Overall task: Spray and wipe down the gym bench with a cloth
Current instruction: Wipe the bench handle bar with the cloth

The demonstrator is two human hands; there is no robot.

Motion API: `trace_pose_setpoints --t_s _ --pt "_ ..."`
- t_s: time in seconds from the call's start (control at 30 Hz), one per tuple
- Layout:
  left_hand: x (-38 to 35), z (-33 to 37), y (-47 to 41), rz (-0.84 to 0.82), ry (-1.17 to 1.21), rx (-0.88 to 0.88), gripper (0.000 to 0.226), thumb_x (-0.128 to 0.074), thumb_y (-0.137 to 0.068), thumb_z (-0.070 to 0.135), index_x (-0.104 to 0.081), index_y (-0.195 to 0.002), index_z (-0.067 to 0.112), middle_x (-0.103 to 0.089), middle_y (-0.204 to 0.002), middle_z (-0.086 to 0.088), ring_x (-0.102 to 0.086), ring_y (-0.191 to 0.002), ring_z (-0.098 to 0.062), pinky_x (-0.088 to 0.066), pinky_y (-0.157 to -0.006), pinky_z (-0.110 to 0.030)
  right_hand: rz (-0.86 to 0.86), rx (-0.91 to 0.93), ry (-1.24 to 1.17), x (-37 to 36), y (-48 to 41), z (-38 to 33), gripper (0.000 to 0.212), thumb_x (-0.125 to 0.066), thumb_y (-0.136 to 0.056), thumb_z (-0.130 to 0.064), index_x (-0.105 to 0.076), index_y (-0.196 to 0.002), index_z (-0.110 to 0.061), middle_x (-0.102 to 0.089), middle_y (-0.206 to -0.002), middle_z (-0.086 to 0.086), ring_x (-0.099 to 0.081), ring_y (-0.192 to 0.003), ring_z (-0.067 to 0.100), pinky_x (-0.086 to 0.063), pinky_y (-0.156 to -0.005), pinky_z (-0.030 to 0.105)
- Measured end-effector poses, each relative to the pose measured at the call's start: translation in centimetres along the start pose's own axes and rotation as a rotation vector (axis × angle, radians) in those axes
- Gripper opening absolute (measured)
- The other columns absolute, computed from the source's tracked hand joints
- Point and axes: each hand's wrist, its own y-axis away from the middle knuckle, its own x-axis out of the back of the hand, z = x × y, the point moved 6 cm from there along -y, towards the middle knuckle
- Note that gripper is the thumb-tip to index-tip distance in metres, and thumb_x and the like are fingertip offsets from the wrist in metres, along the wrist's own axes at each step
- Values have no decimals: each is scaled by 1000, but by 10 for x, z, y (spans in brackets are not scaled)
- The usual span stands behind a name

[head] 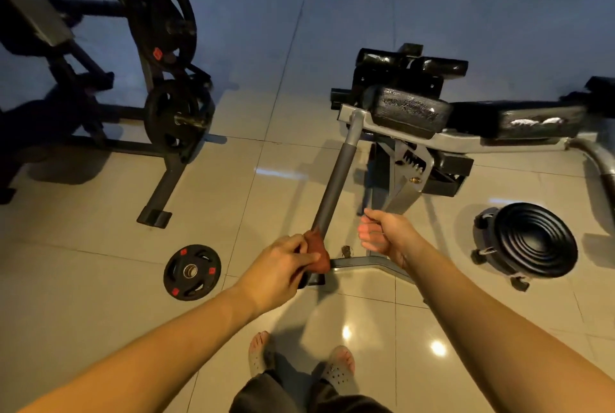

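The gym bench point(372, 119) stands ahead on a grey steel frame, with black pads point(412, 113) that carry white wet streaks. A long dark bar point(336, 179) slopes from the frame down toward me. My left hand point(283, 269) grips a reddish-brown cloth point(316, 251) wrapped round the bar's lower end. My right hand point(382, 236) hovers just right of the bar above the floor foot point(376, 262), fingers curled, with nothing visible in it. No spray bottle is in view.
A small weight plate point(192, 272) lies on the tiled floor to the left. A plate rack with large plates point(173, 106) stands at the back left. A black ribbed round object point(529, 239) sits on the right. My feet in sandals point(299, 362) are below.
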Motion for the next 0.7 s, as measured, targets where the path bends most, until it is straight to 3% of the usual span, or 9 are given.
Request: trace_pose_setpoints --t_s 0.07,0.13,0.17,0.23,0.33,0.47,0.53,0.63,0.7 --pt "2 3 4 -154 79 34 31 -68 -94 13 -76 -120 28 -60 -112 9 -60 -105 -11 -51 -98 -26 -33 69 62 -10 20 -2 24 -63 -100 -32 -69 -86 -13 -65 -63 0 -61 -52 11 -53 -51 26" --pt "12 2 4 -243 258 144 32 -68 -94 11 -77 -118 30 -65 -112 13 -63 -105 -6 -51 -98 -25 -58 259 171 -20 44 -14 17 -67 -98 -24 -75 -97 -9 -75 -85 6 -70 -75 17 -59 -72 30" --pt "22 1 -1 -231 355 206 32 -69 -94 9 -77 -118 29 -68 -109 12 -64 -102 -6 -53 -96 -25 -109 365 225 -27 58 -21 13 -68 -97 -19 -76 -104 -12 -77 -96 5 -72 -88 18 -59 -80 29" --pt "43 4 -18 -149 534 274 29 -73 -92 5 -77 -112 25 -74 -101 7 -68 -96 -9 -56 -90 -25 -289 496 303 -42 83 -31 26 -71 -93 -12 -73 -119 -14 -75 -113 2 -70 -106 14 -56 -92 25" --pt "67 16 -50 -65 671 271 26 -79 -85 0 -71 -107 13 -74 -86 -9 -71 -82 -14 -61 -83 -32 -395 548 374 -48 98 -37 43 -83 -83 -17 -70 -124 -17 -74 -116 3 -69 -111 18 -56 -98 30" --pt "78 26 -85 -65 634 211 38 -80 -87 8 -62 -120 17 -74 -86 -2 -72 -86 -14 -61 -83 -31 -245 598 402 -34 88 -58 26 -81 -86 -18 -74 -110 -10 -74 -101 14 -72 -97 32 -60 -88 42" --pt "87 18 -100 60 510 219 35 -77 -90 17 -64 -122 24 -72 -94 1 -68 -93 -13 -58 -88 -31 -132 593 315 -18 76 -73 16 -78 -89 -16 -75 -102 -8 -75 -95 17 -72 -93 37 -61 -85 45" --pt "103 -9 -110 274 444 319 23 -70 -95 18 -67 -117 21 -66 -87 4 -63 -81 -8 -56 -80 -30 227 557 227 11 52 -96 11 -74 -92 -18 -69 -97 -10 -70 -92 9 -68 -83 25 -54 -69 29" --pt "99 -28 -119 231 440 350 14 -70 -95 16 -69 -109 16 -63 -78 5 -60 -69 -7 -53 -73 -30 482 517 259 16 37 -108 13 -71 -94 -21 -61 -98 -14 -64 -91 5 -62 -81 19 -52 -68 30"
